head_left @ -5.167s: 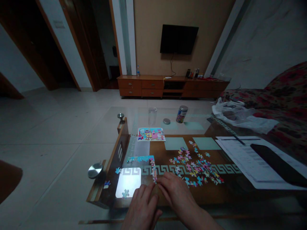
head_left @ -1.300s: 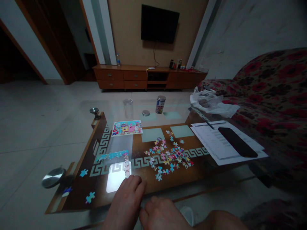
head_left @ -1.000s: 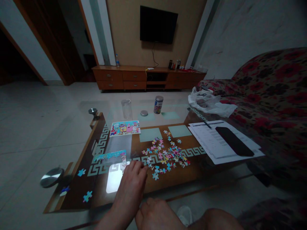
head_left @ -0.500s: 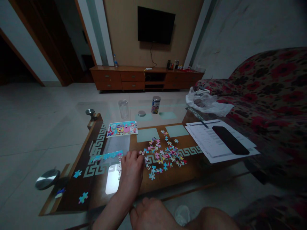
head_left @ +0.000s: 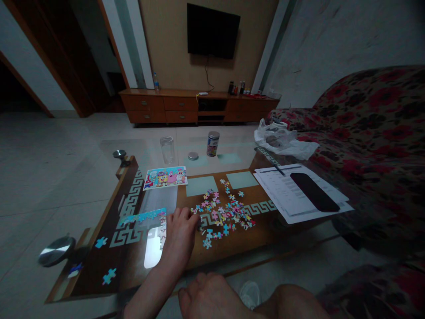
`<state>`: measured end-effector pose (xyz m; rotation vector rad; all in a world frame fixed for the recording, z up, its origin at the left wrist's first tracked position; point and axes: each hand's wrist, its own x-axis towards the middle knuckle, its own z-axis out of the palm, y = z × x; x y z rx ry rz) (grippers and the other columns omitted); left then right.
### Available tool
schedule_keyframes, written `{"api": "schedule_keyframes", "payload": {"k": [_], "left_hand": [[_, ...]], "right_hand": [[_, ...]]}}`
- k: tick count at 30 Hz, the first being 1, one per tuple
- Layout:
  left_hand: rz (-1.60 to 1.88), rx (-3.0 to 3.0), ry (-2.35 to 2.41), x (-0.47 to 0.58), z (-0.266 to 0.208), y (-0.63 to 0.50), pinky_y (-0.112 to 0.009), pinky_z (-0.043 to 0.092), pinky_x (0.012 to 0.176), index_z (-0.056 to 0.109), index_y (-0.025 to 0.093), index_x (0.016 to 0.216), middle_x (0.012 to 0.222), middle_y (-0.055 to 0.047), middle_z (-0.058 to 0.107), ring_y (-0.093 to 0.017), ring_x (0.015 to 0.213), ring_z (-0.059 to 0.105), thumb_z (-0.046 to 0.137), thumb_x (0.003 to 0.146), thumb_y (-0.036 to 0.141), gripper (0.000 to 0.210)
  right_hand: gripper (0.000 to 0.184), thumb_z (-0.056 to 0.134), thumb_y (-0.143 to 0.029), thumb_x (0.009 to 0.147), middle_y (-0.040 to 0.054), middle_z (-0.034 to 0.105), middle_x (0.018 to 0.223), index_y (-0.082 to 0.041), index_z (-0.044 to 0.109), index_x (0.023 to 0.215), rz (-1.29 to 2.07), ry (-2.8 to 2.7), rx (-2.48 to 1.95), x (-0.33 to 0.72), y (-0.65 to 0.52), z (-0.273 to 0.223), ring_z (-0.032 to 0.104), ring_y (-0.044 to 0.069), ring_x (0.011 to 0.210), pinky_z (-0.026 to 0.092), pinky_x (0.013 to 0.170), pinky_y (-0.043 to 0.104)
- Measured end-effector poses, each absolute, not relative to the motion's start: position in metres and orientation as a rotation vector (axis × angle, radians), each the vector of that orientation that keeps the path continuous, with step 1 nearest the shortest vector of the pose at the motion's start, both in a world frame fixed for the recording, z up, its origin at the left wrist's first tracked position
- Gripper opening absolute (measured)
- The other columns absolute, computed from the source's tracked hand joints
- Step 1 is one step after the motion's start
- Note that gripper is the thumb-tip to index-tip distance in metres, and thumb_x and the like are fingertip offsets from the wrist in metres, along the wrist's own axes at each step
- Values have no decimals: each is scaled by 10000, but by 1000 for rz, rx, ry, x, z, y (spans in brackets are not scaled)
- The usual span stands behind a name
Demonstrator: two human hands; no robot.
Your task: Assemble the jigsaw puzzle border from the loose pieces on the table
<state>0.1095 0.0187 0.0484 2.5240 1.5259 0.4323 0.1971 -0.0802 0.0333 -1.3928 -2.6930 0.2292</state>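
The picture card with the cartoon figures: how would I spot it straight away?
Find the glass table in front of the wall-mounted television. On its left half, look just nearer than the clear jar. The picture card lies flat there, one whole rectangle of cartoon figures on light blue, unlike the loose puzzle pieces.

Left hand (head_left: pixel 182 230) has advanced beside the loose pieces (head_left: pixel 237 212); right hand (head_left: pixel 212 296) (curled) has drawn back

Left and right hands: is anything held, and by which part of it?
It cannot be told: the left hand is beside the loose puzzle pieces, its grip hidden; the right hand is curled, its grip hidden too.
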Motion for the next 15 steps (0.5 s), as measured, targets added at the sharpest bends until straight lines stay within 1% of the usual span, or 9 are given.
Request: {"api": "schedule_keyframes", "payload": {"k": [2,4,5,6,8,9,10,12,15], "left_hand": [[429,2521,1508,108,48,20,-368,325,785,669,251,953,966,-43,591,-242,955,470,503,880,109,230],[432,2510,1492,106,48,22,-369,326,785,667,257,966,977,-43,596,-241,963,470,514,869,104,237],[434,2506,1483,104,48,22,-370,327,789,666,258,970,986,-42,598,-240,968,469,518,864,104,238],[433,2503,1473,103,48,22,-371,328,793,664,258,970,994,-42,601,-238,973,469,517,862,103,239],[419,2504,1463,99,49,23,-374,328,799,666,255,957,1002,-42,606,-238,979,469,504,866,105,239],[407,2507,1469,98,49,23,-376,327,799,669,254,947,998,-43,609,-240,977,471,494,870,105,241],[392,2511,1473,96,50,24,-378,326,800,672,252,940,992,-43,611,-242,973,474,484,874,103,248],[367,2520,1477,92,50,25,-379,325,802,675,254,942,982,-43,611,-243,969,480,464,876,87,277],[329,2532,1464,88,51,25,-377,327,793,674,258,948,975,-42,609,-248,969,484,433,874,57,322]], "right_hand": [[49,688,-155,679,6,660,630,-198,667,677,314,-2715,-1470,209,-79,51,614,172,558,463,511,254],[17,668,-201,713,5,659,659,-197,666,697,316,-2689,-1514,226,-73,69,624,170,608,463,550,253],[48,636,-204,749,3,663,690,-202,667,713,309,-2653,-1573,237,-67,78,628,167,637,463,571,255],[83,601,-184,779,5,669,724,-205,670,737,295,-2606,-1648,248,-59,86,629,166,660,462,591,259],[122,575,-104,781,52,683,800,-172,676,778,260,-2526,-1785,269,-42,97,636,189,724,456,630,284],[127,590,-75,759,66,687,818,-161,682,780,269,-2447,-1943,279,-34,100,638,198,754,448,648,287],[152,592,-59,757,76,689,872,-156,687,825,277,-2390,-2023,287,-27,102,636,202,804,441,679,288],[186,569,-41,771,74,681,903,-160,688,850,269,-2328,-2072,297,-15,101,623,197,856,423,711,283],[204,538,-41,803,61,670,889,-169,691,847,282,-2311,-2053,299,-7,94,607,178,856,404,722,274]]}}
